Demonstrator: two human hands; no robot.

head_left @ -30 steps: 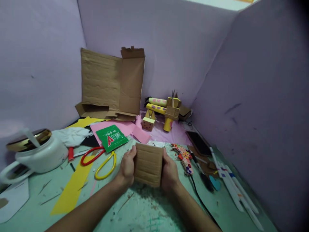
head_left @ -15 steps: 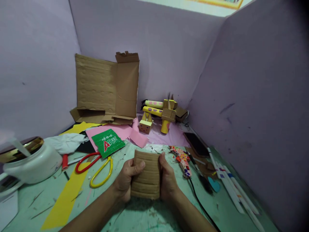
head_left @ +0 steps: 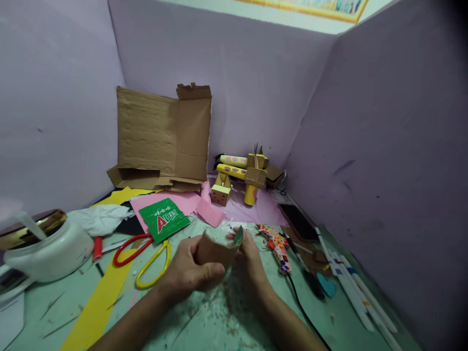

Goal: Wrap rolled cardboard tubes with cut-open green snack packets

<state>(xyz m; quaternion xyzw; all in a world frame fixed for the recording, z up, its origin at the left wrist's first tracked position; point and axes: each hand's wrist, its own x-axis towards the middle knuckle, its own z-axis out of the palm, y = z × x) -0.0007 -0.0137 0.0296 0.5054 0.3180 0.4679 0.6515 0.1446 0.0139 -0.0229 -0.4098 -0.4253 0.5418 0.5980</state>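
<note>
Between both hands, low over the table, a piece of brown cardboard (head_left: 218, 254) is bent into a curve, with a bit of green showing at its right edge. My left hand (head_left: 192, 265) grips its left side, thumb across the near face. My right hand (head_left: 250, 258) has closed on the right edge; some of its fingers are hidden behind the card. To the left lie scissors with one red and one yellow handle (head_left: 166, 263), their blades partly under a green printed card (head_left: 163, 219). A flower-patterned glue gun (head_left: 278, 247) with a black cord is nearest my right hand.
A large opened cardboard box (head_left: 164, 136) leans at the back wall, beside yellow spotted cardboard animal parts (head_left: 234, 170). A white teapot (head_left: 54, 253) and yellow paper strip (head_left: 95, 302) are left. A phone (head_left: 299, 222), brush (head_left: 309, 273) and several white markers (head_left: 354, 287) line the right.
The cardboard was held upright as a flat ribbed panel; now it is tipped and bent into a curve. Both hands have turned with it, and the view has shifted slightly.
</note>
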